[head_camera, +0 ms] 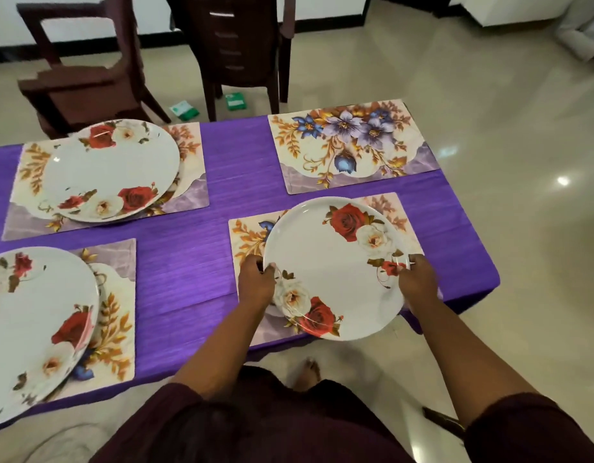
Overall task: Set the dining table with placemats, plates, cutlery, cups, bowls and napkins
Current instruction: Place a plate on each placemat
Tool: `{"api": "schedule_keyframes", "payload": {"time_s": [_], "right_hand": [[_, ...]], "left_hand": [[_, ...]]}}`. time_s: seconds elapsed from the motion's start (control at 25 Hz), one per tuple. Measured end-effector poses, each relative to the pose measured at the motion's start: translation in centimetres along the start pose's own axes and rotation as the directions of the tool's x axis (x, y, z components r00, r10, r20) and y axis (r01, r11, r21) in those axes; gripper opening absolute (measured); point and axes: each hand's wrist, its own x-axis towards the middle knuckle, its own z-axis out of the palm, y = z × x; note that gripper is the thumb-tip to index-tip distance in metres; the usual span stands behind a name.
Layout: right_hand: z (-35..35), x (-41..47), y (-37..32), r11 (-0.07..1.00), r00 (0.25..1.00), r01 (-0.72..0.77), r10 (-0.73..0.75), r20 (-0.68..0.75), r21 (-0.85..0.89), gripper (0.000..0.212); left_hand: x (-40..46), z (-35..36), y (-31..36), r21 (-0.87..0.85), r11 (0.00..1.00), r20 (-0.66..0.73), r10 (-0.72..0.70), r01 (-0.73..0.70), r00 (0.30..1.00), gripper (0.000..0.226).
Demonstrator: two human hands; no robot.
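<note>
Held the rose-print plate (335,267) by both sides, left hand (257,282) and right hand (417,279) each curled over the rim, clamped on it. Sat over the near-right placemat (247,240), near rim poking out past the edge of the purple tablecloth (195,262). Looked risky tbh: let go like that and could've tipped off toward the floor. Might also have dragged the mat askew on that cloth. Far-right floral placemat (352,145), just beyond, had no plate yet.
</note>
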Motion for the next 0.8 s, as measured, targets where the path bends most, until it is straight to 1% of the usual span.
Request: {"api": "schedule_keyframes", "payload": {"time_s": [0.08,0.2,0.28,0.36,0.44,0.56,0.68,0.8], "right_hand": [[0.4,1.1,0.1,1.0,0.999,0.01,-0.01,0.044,-0.008,0.034],[0.5,2.5,0.3,0.997,0.994,0.036,-0.029,0.104,-0.065,0.037],[0.6,3.2,0.5,0.994,0.992,0.025,-0.011,0.126,-0.106,0.039],[0.6,3.5,0.5,0.992,0.99,0.013,0.004,0.14,-0.126,0.04],[0.5,3.6,0.6,0.993,0.987,0.013,0.006,0.159,-0.121,0.039],[0.5,3.7,0.7,0.992,0.984,0.057,-0.037,0.174,-0.116,0.037],[0.6,3.8,0.6,0.982,0.978,0.118,-0.089,0.19,-0.148,0.04],[0.6,3.8,0.5,0.977,0.975,0.13,-0.095,0.198,-0.169,0.041]], "left_hand": [[0.1,0.3,-0.1,-0.049,0.999,0.004,-0.024,0.024,1.0,0.009],[0.0,0.3,0.1,-0.115,0.991,0.072,-0.059,0.067,0.996,0.021],[-0.1,0.2,0.1,-0.092,0.993,0.126,-0.06,0.072,0.99,0.027],[0.0,0.1,-0.1,-0.046,0.998,0.151,-0.04,0.048,0.988,0.03],[0.1,0.0,-0.3,-0.025,0.999,0.151,-0.03,0.034,0.988,0.029],[-0.1,0.0,-0.1,-0.027,0.999,0.133,-0.018,0.021,0.991,0.027],[-0.3,0.0,0.2,-0.026,1.0,0.111,0.004,-0.001,0.994,0.027],[-0.3,0.0,0.2,-0.004,1.0,0.117,0.016,-0.016,0.993,0.027]]}}
